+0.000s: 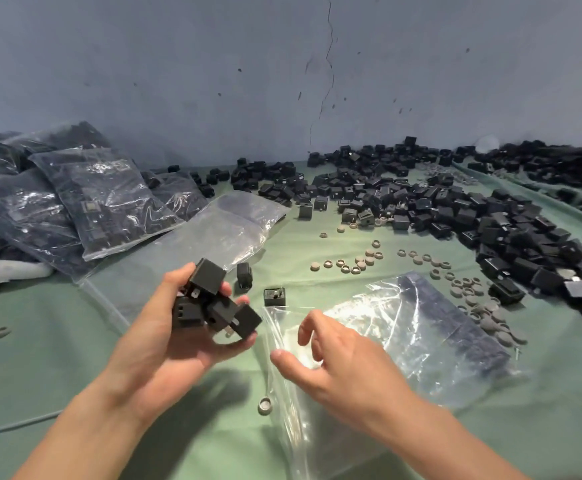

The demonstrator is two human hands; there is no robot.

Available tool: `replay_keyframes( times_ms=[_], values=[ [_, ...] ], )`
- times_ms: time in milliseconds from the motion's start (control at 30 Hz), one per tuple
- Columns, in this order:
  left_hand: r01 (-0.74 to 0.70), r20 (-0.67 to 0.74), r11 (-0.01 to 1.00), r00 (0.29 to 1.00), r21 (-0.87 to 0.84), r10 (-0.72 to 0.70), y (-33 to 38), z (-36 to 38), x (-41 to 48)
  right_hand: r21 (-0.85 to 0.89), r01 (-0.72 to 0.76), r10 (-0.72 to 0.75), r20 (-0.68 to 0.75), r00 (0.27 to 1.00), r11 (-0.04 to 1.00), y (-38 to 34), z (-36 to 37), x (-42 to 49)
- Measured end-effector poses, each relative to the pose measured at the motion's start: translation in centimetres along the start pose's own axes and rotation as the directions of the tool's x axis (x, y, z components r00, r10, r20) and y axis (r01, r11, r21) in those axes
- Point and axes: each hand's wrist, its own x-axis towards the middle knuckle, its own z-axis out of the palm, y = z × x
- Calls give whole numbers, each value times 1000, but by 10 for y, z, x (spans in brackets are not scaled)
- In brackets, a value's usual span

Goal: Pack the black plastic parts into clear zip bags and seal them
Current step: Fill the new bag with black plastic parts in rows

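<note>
Over a green cloth-covered table (pixel 75 341), the left hand (pixel 165 337) grasps several black plastic cube-shaped parts (pixel 213 303); the right hand (pixel 338 358) hovers, fingers loosely curled, above a clear zip bag (pixel 403 341).

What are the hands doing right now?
Left hand: holding several black plastic parts.
Right hand: open, empty, over a clear zip bag.

Bare left hand (pixel 165 330), bare right hand (pixel 348 368) — forearms seemingly uncovered

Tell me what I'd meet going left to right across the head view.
Filled zip bags → left hand holding black parts → lone black part → right hand → heap of grey caps.
</note>
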Motion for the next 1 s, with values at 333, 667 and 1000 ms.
replay_keyframes(
  times_ms=[333,667,1000],
  values=[
    [218,60,947,976,-235,-210,-38,3,-21,42,-57,54,70,996,997,1,0,3],
    [-325,-36,609,863,724,504,-29,0,-7,155,-161,154,53,987,975,6,-14,9],
    [-540,638,-362,726,760,256,-38,1,-30,338,-75,83,-12,996,938,0,-16,9]
  ],
)
